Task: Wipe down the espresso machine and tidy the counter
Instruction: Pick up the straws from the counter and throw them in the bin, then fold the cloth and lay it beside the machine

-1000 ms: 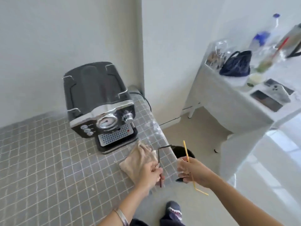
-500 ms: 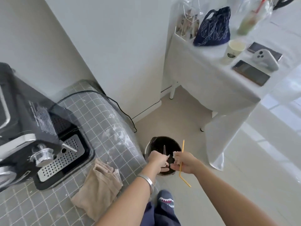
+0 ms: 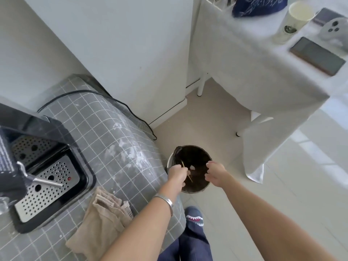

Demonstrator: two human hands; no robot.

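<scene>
My left hand [image 3: 176,173] and my right hand [image 3: 216,173] hover over a round bin [image 3: 195,153] lined with a dark bag, on the floor beside the counter. The right hand's fingers are spread and hold nothing. The left hand's fingers are curled; a thin yellow straw [image 3: 189,178] slants inside the bin right by its knuckles, and I cannot tell whether it is gripped. The black espresso machine [image 3: 11,178] with its perforated steel drip tray [image 3: 47,187] stands at the left on the grey tiled counter [image 3: 113,136]. A beige cloth [image 3: 101,223] lies crumpled in front of it.
A black power cord [image 3: 131,110] runs over the counter's back edge down to the floor. At the right stands a white-draped table [image 3: 263,81] with a paper cup [image 3: 295,19], a phone [image 3: 318,55] and a dark blue bag [image 3: 258,4]. My slippered foot [image 3: 194,219] is just below the bin.
My view swung from the machine down to the bin. Both hands moved from the counter edge to above the bin; the right hand let go of the yellow straw, and the dark straw is gone from the left.
</scene>
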